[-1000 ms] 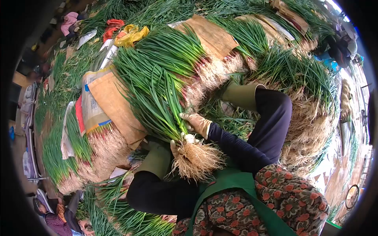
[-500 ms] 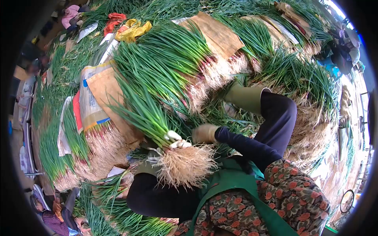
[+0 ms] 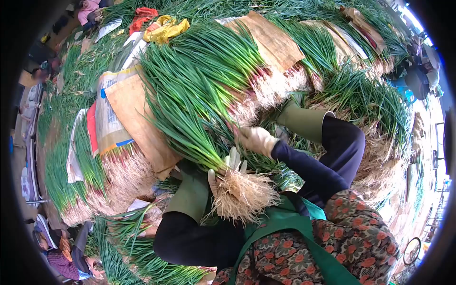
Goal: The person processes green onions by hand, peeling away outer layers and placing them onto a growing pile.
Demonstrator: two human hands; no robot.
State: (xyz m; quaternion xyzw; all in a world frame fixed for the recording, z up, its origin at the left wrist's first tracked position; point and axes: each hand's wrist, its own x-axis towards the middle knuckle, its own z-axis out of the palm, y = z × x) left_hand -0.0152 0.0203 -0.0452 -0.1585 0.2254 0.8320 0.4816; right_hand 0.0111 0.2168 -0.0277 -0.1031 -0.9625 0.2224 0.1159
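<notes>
A bunch of green onions [image 3: 204, 152] with bushy pale roots lies across my left hand [image 3: 232, 161], which wears a white glove. That hand's fingers come up around the stems just above the roots, slightly loosened. My right hand [image 3: 259, 140], also gloved, is closed beside the bunch, at the edge of the larger row. A reddish green onion stalk [image 3: 232, 127] runs up from its fingertips; part of its grip is hidden. Directly beyond both hands lies a thick row of green onions [image 3: 213, 61], roots facing me.
Brown paper sheets [image 3: 130, 111] and a printed sack [image 3: 111, 107] cover neighbouring rows. Yellow [image 3: 166, 29] and red bags [image 3: 142, 19] lie at the back. More green onions [image 3: 361, 99] are heaped at right. My green boots [image 3: 304, 121] stand among them. Other people [image 3: 61, 251] sit around the edges.
My right hand has moved away from the bunch's stems toward the row and now has a stalk at its fingertips. My left fingers have loosened and straightened around the bunch.
</notes>
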